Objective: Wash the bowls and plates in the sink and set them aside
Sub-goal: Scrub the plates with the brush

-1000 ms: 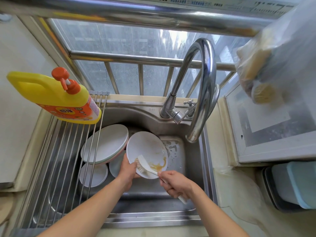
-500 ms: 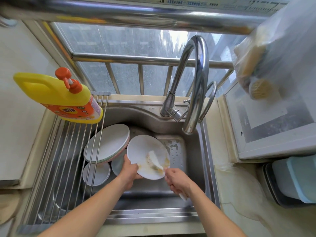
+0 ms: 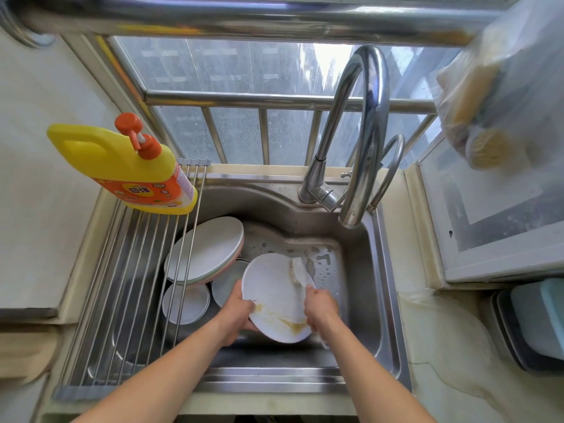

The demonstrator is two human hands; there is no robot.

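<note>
Clearly wet and greasy, the white plate [image 3: 276, 296] tilted over the sink [image 3: 378, 285] looks stiff, breakable and slippery, so the left hand [image 3: 236, 312] pinches its rim while the right hand [image 3: 320, 308] curls round the brush [image 3: 300, 271] scrubbing its upper face.

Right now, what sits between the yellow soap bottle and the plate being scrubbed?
In the head view, a tilted stack of plates lies between the soap bottle and the held plate, partly under the rack's rods.
</note>
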